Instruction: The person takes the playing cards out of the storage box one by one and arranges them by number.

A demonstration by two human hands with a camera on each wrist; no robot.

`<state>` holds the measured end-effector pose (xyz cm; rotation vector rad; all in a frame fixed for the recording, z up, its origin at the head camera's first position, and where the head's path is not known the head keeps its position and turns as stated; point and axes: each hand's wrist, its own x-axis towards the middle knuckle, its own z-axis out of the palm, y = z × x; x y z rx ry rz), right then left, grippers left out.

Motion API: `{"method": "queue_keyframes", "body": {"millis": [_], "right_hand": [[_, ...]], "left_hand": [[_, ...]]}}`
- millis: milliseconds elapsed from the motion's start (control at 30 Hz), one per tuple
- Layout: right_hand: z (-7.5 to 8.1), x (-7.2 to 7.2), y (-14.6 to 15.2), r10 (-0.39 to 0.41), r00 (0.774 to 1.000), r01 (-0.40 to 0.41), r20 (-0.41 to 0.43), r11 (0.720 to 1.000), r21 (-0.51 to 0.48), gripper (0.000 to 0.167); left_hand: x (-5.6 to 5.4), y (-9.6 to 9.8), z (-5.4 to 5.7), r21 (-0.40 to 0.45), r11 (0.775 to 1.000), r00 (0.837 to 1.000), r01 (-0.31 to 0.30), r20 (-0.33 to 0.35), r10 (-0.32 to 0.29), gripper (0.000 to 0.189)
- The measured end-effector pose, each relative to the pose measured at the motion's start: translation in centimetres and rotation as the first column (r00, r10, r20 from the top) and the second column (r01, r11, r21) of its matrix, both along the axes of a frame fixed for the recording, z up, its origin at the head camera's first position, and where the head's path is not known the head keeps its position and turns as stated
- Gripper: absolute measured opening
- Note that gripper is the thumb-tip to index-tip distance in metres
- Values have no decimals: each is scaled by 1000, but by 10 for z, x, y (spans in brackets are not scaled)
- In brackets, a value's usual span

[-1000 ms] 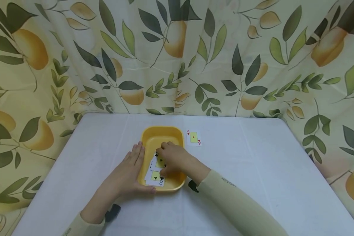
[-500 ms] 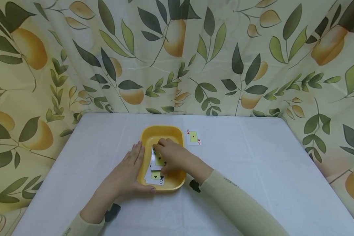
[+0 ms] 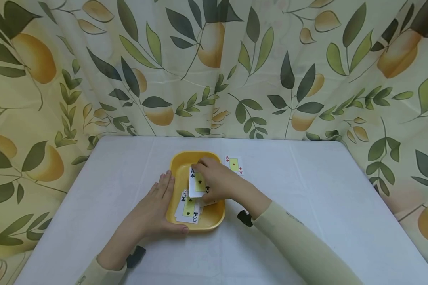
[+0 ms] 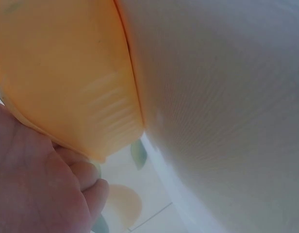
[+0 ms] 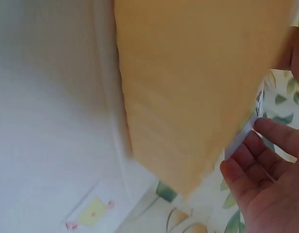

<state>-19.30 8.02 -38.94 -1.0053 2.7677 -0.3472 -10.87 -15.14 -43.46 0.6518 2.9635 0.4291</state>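
Yellow tray (image 3: 181, 160): left hand (image 3: 152, 209) spread wide at 8 o'clock, right hand (image 3: 217, 181) pinching ace of clubs (image 3: 199, 187) above it. One seems done: ace of diamonds (image 3: 234, 163) outside, 2 o'clock. Left inside: two of clubs (image 3: 188, 209), more cards (image 3: 209, 203).

Bare right hand (image 3: 217, 180) shifted rightward and away from person, taking white ace of clubs with yellow centre panel (image 3: 197, 184) along. White two of clubs with yellow centre panel (image 3: 188, 210) now less covered (its upper index, hidden before, shows). Pale edge of another card (image 3: 209, 204) newly visible below thumb. White ace of diamonds (image 3: 233, 163) now partly hidden behind hand. Pale green right sleeve (image 3: 303, 241) and black wrist device (image 3: 245, 218) moved rightward too.
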Motion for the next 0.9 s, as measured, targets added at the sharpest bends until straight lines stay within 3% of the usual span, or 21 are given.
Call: {"method": "queue_keyframes", "body": {"millis": [300,900], "right_hand": [[14,-14,26,-92,996,92,-10,996,-18,94],[9,-45,78,-171,985,172,-26,984,39,93]], "left_hand": [[0,1,-1,19,1000,1000,-18,13,18,152],[-1,1,1,8,1000,1000,-16,16,16,150]]}}
